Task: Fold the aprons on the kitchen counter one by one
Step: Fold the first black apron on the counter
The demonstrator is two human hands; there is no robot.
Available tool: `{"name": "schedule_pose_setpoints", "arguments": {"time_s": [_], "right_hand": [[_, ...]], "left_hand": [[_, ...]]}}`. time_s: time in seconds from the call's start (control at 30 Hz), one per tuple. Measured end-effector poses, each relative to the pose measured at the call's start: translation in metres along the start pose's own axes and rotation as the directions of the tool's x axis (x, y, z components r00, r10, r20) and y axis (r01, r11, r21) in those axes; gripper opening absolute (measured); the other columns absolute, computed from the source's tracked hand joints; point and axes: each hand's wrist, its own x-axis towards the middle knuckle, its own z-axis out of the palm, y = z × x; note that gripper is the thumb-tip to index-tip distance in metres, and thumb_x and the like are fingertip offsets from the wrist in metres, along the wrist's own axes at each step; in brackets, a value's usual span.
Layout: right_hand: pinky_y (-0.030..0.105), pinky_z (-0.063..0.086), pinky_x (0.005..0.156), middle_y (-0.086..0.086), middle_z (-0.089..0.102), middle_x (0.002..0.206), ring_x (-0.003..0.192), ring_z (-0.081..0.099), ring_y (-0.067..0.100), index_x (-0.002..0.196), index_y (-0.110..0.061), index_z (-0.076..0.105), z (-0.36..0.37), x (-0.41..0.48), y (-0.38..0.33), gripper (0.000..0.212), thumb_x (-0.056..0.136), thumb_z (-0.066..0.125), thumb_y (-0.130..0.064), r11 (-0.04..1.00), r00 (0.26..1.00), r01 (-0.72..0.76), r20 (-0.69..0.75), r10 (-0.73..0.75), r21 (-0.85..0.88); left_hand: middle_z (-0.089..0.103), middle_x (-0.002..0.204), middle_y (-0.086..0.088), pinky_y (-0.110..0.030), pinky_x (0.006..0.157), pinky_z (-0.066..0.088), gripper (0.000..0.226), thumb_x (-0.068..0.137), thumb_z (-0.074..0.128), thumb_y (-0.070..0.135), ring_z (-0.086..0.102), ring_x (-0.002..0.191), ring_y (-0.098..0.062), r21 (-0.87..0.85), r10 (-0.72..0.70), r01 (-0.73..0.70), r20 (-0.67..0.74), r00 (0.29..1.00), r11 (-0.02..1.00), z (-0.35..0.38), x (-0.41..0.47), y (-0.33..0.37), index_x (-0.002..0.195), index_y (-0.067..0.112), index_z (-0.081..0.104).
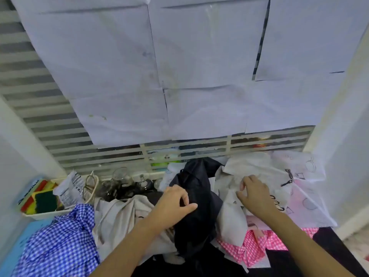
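Both hands are over the heap now, and the aprons lie bunched together along the foot of the slatted window [30,92], none of them laid flat. The left hand [175,202] hovers low on the black apron [197,188] in the middle of the pile, fingers curled in and thumb stuck out to the side; whether any cloth is caught between them I cannot tell, as the fabric is too dark there. The right hand [255,194] is spread over the pale grey apron [231,216], fingers fanned and lightly bent, tips touching the crumpled cloth and holding nothing. Just beyond it a white printed apron [279,172] lies rumpled against the right wall, and a pink checked apron [253,246] peeks out from under the grey one. On the left of the black one sits a beige apron [117,218], then a blue checked apron [60,240] at the near left corner. Further back on that side is a white tray [38,215] with sponges, and glass jars [121,176] beside it. Sheets of paper [199,66] cover most of the window above
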Motion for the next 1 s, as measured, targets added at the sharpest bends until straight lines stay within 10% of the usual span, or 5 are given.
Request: {"name": "schedule_pose_setpoints", "arguments": {"time_s": [0.13, 0.27, 0.53, 0.77, 1.0], "right_hand": [[0.04, 0.036, 0.09, 0.001, 0.05, 0.115, 0.111, 0.049, 0.024, 0.106, -0.019, 0.051, 0.031, -0.015, 0.017, 0.046, 0.079, 0.053, -0.057, 0.995, 0.975, -0.096, 0.204, 0.086, 0.036], [0.052, 0.019, 0.11, -0.002, 0.017, 0.156, 0.144, 0.016, 0.018, 0.148, -0.024, 0.023, 0.054, -0.026, 0.041, 0.076, 0.087, 0.052, -0.06, 0.994, 0.905, -0.057, 0.416, 0.091, -0.093], [0.063, 0.002, 0.111, 0.001, -0.013, 0.16, 0.147, -0.011, 0.021, 0.152, -0.022, -0.009, 0.075, -0.047, 0.068, 0.098, 0.086, 0.053, -0.06, 0.98, 0.776, 0.058, 0.626, 0.077, -0.192], [0.058, 0.014, 0.114, 0.003, -0.002, 0.161, 0.147, 0.001, 0.026, 0.153, -0.021, -0.001, 0.061, -0.032, 0.061, 0.101, 0.082, 0.057, -0.063, 0.993, 0.73, 0.027, 0.681, 0.058, -0.113], [0.027, 0.041, 0.101, -0.005, 0.054, 0.134, 0.122, 0.05, 0.009, 0.136, -0.019, 0.045, -0.014, -0.047, -0.019, 0.064, 0.085, 0.057, -0.055, 0.879, 0.952, -0.062, 0.292, -0.089, 0.473]], "left_hand": [[0.042, 0.127, 0.01, -0.023, 0.099, 0.032, 0.052, 0.073, 0.071, 0.06, 0.036, 0.122, -0.01, 0.084, -0.117, 0.101, 0.216, 0.969, 0.991, 0.029, -0.001, 0.0, 0.11, 0.031, 0.049], [-0.011, 0.16, -0.001, -0.054, 0.118, 0.005, 0.114, 0.071, 0.073, 0.058, -0.008, 0.147, -0.029, 0.386, -0.172, 0.005, 0.399, 0.901, 0.923, 0.061, -0.006, -0.018, 0.153, 0.027, 0.0], [-0.004, 0.162, -0.004, -0.043, 0.118, 0.002, 0.081, 0.093, 0.058, 0.028, -0.005, 0.148, -0.025, 0.606, -0.257, 0.029, 0.294, 0.921, 0.795, 0.1, -0.01, -0.05, 0.154, 0.023, 0.006], [0.06, 0.129, -0.011, -0.026, 0.104, 0.032, 0.028, 0.098, 0.044, 0.008, 0.05, 0.126, -0.025, 0.323, -0.177, 0.122, 0.146, 0.973, 0.939, 0.071, 0.005, -0.037, 0.111, 0.004, 0.069], [0.068, 0.072, -0.006, -0.023, 0.063, 0.044, 0.03, 0.094, 0.051, 0.004, 0.059, 0.067, -0.012, -0.108, -0.158, 0.133, -0.276, 0.948, 0.985, -0.014, 0.028, 0.034, 0.068, 0.012, 0.063]]}}
